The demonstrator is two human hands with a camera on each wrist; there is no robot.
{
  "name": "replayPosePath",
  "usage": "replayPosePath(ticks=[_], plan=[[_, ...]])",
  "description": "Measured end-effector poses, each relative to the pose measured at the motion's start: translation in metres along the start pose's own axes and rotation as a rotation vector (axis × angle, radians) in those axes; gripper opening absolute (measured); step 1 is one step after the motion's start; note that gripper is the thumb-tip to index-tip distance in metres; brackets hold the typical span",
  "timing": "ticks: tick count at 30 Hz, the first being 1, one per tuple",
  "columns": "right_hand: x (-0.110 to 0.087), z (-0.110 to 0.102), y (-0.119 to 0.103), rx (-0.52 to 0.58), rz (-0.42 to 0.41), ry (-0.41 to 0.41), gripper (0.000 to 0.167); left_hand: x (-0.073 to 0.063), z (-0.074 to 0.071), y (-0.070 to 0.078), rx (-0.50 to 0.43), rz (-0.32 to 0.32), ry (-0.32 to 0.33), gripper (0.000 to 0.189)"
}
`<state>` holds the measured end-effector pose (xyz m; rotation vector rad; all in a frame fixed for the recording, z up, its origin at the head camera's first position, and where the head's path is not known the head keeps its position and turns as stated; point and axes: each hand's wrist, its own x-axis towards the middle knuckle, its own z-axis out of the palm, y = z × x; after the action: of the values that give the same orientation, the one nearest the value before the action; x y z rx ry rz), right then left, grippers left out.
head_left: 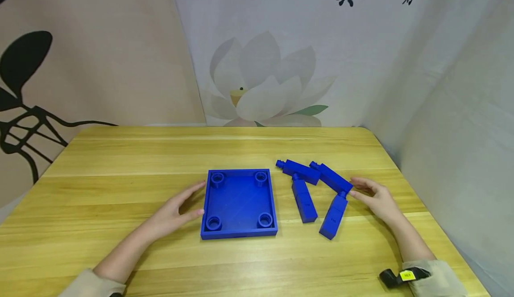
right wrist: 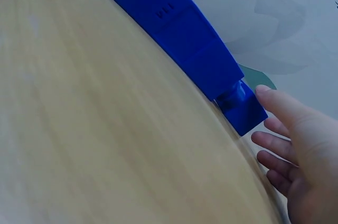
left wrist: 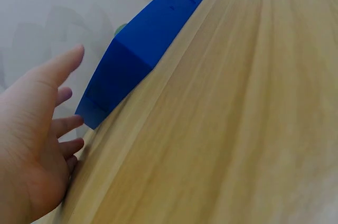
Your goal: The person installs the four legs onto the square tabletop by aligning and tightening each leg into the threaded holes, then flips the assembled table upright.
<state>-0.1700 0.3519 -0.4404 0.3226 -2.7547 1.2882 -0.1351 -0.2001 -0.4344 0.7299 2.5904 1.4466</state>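
Observation:
A square blue tray-like plate (head_left: 241,203) with a raised rim and a round socket in each corner lies on the wooden table. My left hand (head_left: 170,214) is at its left side, thumb and fingers spread, fingertips right at the rim. In the left wrist view the plate's side (left wrist: 153,28) stands beyond the relaxed fingers. Right of the plate lie several blue square pegs with threaded ends, like short table legs. My right hand (head_left: 377,199) is beside the far right leg (head_left: 334,179), its loosely bent fingers close to that leg's end. A nearer leg (right wrist: 179,34) fills the right wrist view.
The other legs lie close together: one at the back (head_left: 301,172), one upright-pointing (head_left: 305,201) near the plate, and one at the front right (head_left: 334,216). The wooden table (head_left: 140,154) ends at a printed cloth backdrop (head_left: 273,65). A cloth wall (head_left: 462,123) borders the right side.

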Motion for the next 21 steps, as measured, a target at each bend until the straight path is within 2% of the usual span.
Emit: replayPosePath(ticks=[4, 13, 21], plan=[[0.0005, 0.002, -0.0013, 0.008, 0.019, -0.004, 0.047, 0.0001, 0.0016, -0.0007, -0.008, 0.005, -0.018, 0.066], [-0.0003, 0.0041, -0.0039, 0.001, 0.057, 0.004, 0.044, 0.0005, 0.0041, -0.0005, 0.054, -0.02, -0.023, 0.068], [0.0, 0.0078, -0.0004, -0.007, 0.013, 0.053, 0.034, 0.0, 0.0052, 0.0016, 0.055, -0.024, -0.022, 0.068]])
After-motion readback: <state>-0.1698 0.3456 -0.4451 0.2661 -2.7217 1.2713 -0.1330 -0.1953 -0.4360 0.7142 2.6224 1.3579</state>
